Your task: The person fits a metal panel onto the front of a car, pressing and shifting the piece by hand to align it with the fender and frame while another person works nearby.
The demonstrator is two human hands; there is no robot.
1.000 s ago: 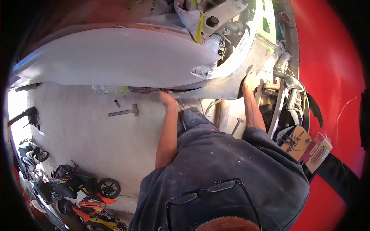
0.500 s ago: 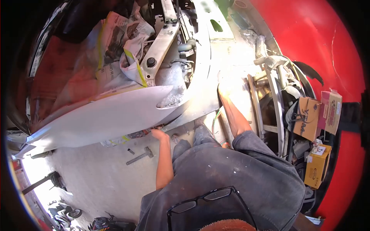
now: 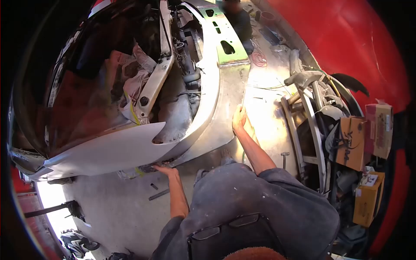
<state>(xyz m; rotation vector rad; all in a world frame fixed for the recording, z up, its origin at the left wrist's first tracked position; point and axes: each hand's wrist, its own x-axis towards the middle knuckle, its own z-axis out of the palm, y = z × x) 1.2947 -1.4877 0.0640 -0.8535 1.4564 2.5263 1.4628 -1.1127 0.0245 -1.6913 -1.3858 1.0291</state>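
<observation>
A grey, partly sanded bumper [image 3: 225, 102] curves around the front of a car, its far section pale green with cut-out holes. My right hand [image 3: 238, 119] is closed around the bumper's outer edge, thumb side up. My left hand [image 3: 164, 169] is lower and to the left, closed at the bumper's near end, below the white fender [image 3: 108, 151]; its fingertips are partly hidden under the edge. Beside the fender, the engine bay is uncovered, with a pale metal bar [image 3: 157, 82] and crumpled protective sheeting [image 3: 138, 65] in it.
Another person [image 3: 237, 24] is at the far end of the bumper. Metal frame parts [image 3: 310, 125] and cardboard boxes [image 3: 350, 143] stand at right by a red surface [image 3: 346, 39]. A hammer [image 3: 284, 159] and a dark bar [image 3: 159, 194] lie on the floor.
The view has shifted, showing more of the far bumper and a person there. My right hand is now plainly visible at the bumper edge; before, glare washed it out. My left hand stays at the near end.
</observation>
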